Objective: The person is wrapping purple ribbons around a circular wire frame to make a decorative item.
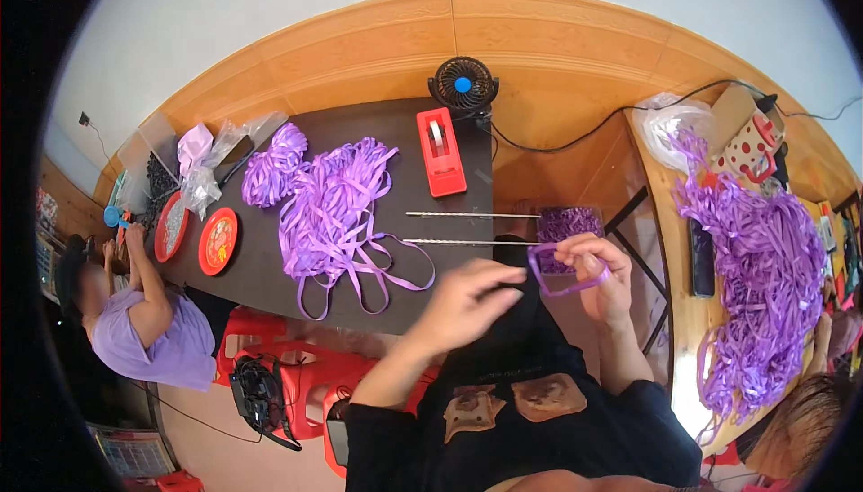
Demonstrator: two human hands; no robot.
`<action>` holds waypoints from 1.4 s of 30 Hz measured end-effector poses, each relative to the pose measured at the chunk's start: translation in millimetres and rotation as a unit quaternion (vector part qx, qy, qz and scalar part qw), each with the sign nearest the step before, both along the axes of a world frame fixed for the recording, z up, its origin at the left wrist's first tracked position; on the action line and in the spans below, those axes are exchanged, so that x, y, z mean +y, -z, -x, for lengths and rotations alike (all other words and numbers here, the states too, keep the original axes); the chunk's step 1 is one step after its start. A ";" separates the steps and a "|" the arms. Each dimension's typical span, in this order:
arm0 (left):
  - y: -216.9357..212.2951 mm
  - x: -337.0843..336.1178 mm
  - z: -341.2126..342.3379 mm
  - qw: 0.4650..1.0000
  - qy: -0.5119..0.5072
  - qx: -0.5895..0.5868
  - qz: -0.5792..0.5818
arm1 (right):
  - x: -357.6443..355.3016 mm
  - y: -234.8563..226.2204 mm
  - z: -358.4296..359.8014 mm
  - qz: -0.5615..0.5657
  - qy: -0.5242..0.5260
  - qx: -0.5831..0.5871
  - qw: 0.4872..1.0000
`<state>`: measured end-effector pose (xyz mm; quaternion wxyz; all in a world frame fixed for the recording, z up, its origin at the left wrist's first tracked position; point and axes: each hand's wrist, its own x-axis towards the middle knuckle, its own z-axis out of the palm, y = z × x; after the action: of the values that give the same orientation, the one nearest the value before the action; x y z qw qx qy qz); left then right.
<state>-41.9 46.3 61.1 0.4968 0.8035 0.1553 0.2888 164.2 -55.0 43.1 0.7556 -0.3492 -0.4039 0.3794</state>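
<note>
My right hand [600, 278] is closed on a thin purple ribbon loop [566, 292], pinched between thumb and fingers. The loop hangs by the right end of the nearer metal rod [467, 242]; whether the rod passes through it I cannot tell. Farther off, a second metal rod [472, 214] runs parallel, and both stick out past the dark table's right edge. My left hand [472, 305], slightly blurred, has its fingers apart and nothing in them, just left of the loop. Left of it, a heap of purple ribbon loops [333, 200] covers part of the dark table [409, 290].
A red tape dispenser [440, 152] and black fan [463, 85] stand at the back. Below the rods sits a bin [573, 219] of purple pieces. More ribbon [760, 285] and a phone [702, 258] lie on the right table. One person [153, 330] works at left, another [796, 429] at right.
</note>
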 end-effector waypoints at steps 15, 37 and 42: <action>67.0 -52.5 -65.1 0.865 0.181 -0.007 0.467 | 11.7 55.3 -60.5 0.097 0.180 -0.125 0.971; 53.5 -53.9 -40.6 0.851 0.072 -0.018 0.520 | -11.6 42.2 -19.2 -0.004 0.075 -0.432 0.899; 81.3 -68.9 -46.3 0.836 0.042 -0.026 0.547 | -6.6 43.2 -21.2 -0.028 0.184 -0.534 0.825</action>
<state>4.4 -22.6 -20.2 0.8709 0.3987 0.2413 0.1559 185.5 -61.6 -0.1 0.4869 -0.5434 -0.6835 -0.0242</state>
